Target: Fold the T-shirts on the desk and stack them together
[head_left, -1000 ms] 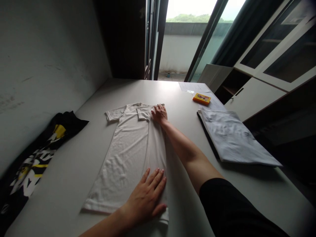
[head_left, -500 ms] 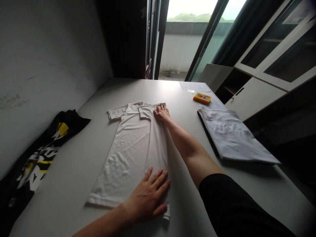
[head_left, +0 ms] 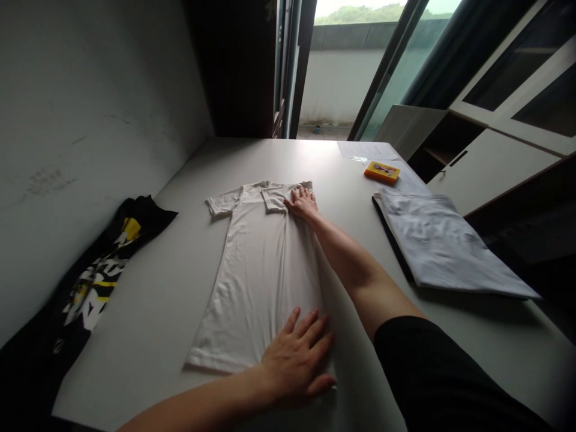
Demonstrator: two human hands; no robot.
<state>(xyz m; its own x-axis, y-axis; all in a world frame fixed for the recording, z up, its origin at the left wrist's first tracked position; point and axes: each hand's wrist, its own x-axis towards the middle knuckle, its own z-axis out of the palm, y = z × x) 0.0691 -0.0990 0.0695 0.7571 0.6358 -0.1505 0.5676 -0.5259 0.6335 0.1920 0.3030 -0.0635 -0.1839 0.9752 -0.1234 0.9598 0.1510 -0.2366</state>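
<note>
A white T-shirt (head_left: 252, 264) lies on the table, its right side folded over lengthwise so that one sleeve rests on top of the body. My left hand (head_left: 297, 354) presses flat on the near right part of the shirt, by the hem, fingers spread. At the far right, near the collar and the folded sleeve, my right hand (head_left: 302, 202) rests on the cloth with its fingers stretched out. Neither hand grips the fabric. Part of the hem is hidden under my left hand and wrist.
Against the wall on the left lies a black garment (head_left: 103, 270) with yellow and white print. Folded light-grey cloth (head_left: 445, 240) sits on the right over something dark. Beyond it are an orange-yellow box (head_left: 381, 172) and papers (head_left: 366, 150) on the white table (head_left: 148, 336).
The view has shifted slightly, so most things appear further right. Fine creases have formed along the shirt near my left hand. Both hands are still laid on the shirt.
</note>
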